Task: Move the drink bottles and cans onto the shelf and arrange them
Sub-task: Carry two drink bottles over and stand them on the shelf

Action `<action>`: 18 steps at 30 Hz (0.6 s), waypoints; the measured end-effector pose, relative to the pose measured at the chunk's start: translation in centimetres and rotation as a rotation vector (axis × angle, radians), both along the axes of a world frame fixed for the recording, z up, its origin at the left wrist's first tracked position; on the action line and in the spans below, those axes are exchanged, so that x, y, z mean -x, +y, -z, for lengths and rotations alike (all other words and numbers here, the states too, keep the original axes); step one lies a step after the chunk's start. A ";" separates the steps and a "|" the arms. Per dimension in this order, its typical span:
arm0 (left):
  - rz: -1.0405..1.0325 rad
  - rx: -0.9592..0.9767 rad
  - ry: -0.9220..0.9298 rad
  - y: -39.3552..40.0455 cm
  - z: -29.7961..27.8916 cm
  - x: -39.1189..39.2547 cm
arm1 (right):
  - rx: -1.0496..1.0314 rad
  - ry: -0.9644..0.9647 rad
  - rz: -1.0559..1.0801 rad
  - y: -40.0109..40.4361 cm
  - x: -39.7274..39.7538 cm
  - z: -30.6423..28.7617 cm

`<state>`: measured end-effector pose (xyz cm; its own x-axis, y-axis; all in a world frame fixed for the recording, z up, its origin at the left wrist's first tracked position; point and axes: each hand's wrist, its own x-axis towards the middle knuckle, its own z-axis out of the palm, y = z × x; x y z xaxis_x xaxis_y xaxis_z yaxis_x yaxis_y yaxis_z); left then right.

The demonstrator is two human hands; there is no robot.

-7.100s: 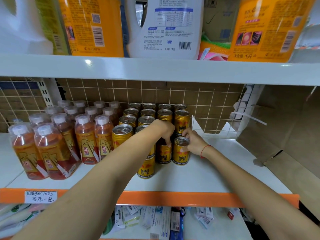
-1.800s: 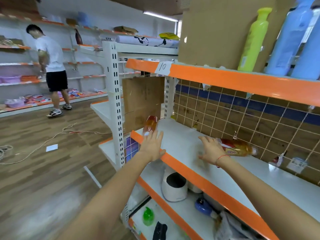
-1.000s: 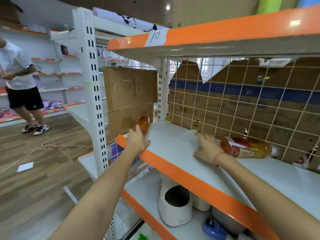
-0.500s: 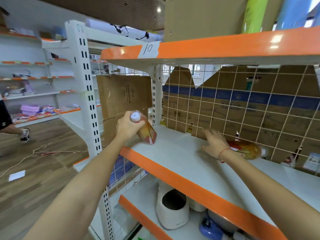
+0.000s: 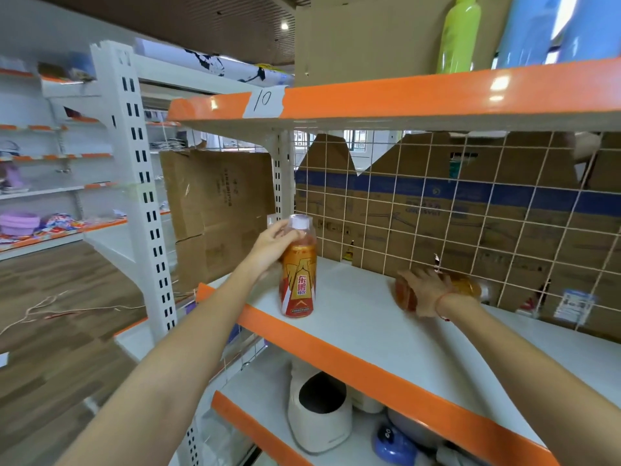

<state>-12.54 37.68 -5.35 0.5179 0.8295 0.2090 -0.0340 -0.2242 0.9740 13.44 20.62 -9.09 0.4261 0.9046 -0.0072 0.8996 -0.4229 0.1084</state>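
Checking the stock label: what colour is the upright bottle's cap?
White cap, head view.

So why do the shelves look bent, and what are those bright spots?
Head view: the wide-angle lens bows the orange-edged upper shelf; ceiling lights glare on it; the blue bottles up top are blurred, while the upright orange drink bottle is sharp.

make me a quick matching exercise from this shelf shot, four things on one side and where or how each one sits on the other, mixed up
Things:
1. upright drink bottle
2. lying drink bottle
3. green bottle
4. white appliance

States:
A. on the shelf below the middle one
B. on its side by the wire grid, right hand gripping it
C. standing near the orange front edge, left hand gripping its top
D. on the top shelf beside a cardboard box

Pairs: 1-C, 2-B, 3-D, 4-A
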 end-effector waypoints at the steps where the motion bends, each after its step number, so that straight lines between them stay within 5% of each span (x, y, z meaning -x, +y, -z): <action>1: 0.018 0.013 -0.014 0.0 0.1 -0.2 | -0.010 -0.033 -0.006 0.0 -0.2 0.1; 7: 0.064 0.108 -0.118 -0.6 0.7 -1.0 | -0.178 -0.006 -0.031 -0.1 -0.8 0.3; 14: 0.081 0.170 -0.168 -0.6 0.9 -2.2 | -0.080 0.188 -0.244 -0.5 0.7 -1.3; 18: 0.075 0.115 -0.100 -1.6 0.3 -3.1 | -0.229 0.565 -0.131 -1.3 1.7 -2.8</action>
